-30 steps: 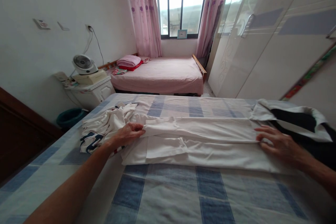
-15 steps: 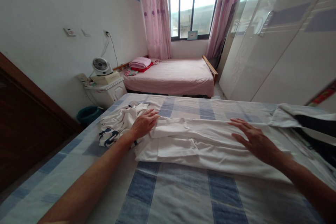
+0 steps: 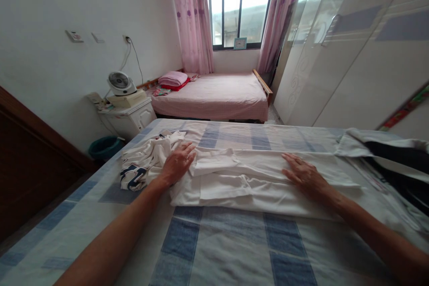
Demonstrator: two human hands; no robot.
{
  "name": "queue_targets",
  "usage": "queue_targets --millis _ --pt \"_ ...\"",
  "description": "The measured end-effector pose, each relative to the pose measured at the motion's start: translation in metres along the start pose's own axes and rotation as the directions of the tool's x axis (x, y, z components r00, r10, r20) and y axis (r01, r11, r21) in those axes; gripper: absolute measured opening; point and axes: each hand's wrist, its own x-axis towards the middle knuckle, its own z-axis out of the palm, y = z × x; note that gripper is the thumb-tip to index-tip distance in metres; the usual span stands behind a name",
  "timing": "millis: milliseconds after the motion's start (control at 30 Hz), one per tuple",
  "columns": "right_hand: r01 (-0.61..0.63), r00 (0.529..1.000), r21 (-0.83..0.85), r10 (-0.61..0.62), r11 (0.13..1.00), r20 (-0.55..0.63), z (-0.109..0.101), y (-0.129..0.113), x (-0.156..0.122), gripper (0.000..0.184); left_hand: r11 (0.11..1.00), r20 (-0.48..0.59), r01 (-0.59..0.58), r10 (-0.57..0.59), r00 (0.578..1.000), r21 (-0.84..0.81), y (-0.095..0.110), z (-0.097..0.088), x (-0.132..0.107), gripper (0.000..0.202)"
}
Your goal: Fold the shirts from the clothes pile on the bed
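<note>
Ahead of me, a dark-framed window [image 3: 231,18] admits daylight; the sky in its panes is almost blank white. Pink curtains [image 3: 191,18] hang at both sides. A small blue-edged frame [image 3: 240,44] stands at the sill. Below, I note a bed [image 3: 224,94] with wooden ends, pink cover and folded bedding [image 3: 173,79]. On my left, a plain white wall [image 3: 36,4] carries a socket [image 3: 126,39] with a dark cord. A white cabinet [image 3: 142,116] supports a box [image 3: 128,99] and fan [image 3: 121,83]; a bin [image 3: 106,146] stands near. Lower left: dark brown door [image 3: 33,178]. On my right, a glossy white wardrobe [image 3: 351,58] shows reflections. Pale floor [image 3: 276,117] shows beside the bed.
</note>
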Motion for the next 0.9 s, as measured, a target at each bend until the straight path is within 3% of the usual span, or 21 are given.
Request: queue_targets --millis 100,200,367,533,633,700,800,900 --pt "0.1 0.994 0.141 -0.091 0.985 -0.065 -0.015 -0.034 0.004 0.047 0.998 -0.038 0.045 -0.047 0.998 -0.051 0.022 -0.021 -0.015 0.039" --pt "0.128 0.992 0.275 -0.117 0.953 -0.056 -0.023 -0.072 0.013 0.04 0.982 0.026 0.154 -0.152 0.988 -0.109 0.034 -0.032 -0.024 0.036" --pt "-0.021 0.998 0.412 -0.006 0.911 0.064 -0.018 -0.117 0.046 0.038 0.933 0.197 0.3 -0.262 0.945 -0.197 0.031 -0.029 -0.013 0.038" --pt "-0.23 0.965 0.456 0.142 0.86 0.22 -0.004 -0.136 0.085 0.049 0.907 0.288 0.362 -0.296 0.911 -0.214 0.028 -0.02 0.002 0.041" --pt "-0.278 0.95 0.439 0.177 0.854 0.258 0.004 -0.144 0.097 0.057 0.884 0.334 0.387 -0.293 0.896 -0.263 0.027 -0.011 0.002 0.042" --pt "-0.27 0.952 0.464 0.163 0.843 0.258 0.007 -0.149 0.098 0.056 0.867 0.296 0.363 -0.268 0.917 -0.342 0.026 -0.005 0.002 0.04" --pt "-0.253 0.966 0.545 0.181 0.8 0.184 0.008 -0.153 0.092 0.056 0.842 0.151 0.295 -0.253 0.956 -0.451 0.024 0.001 0.002 0.039" --pt "-0.247 0.967 0.559 0.241 0.791 0.086 0.008 -0.154 0.083 0.06 0.845 0.022 0.257 -0.279 0.96 -0.469 0.025 0.006 0.002 0.036"
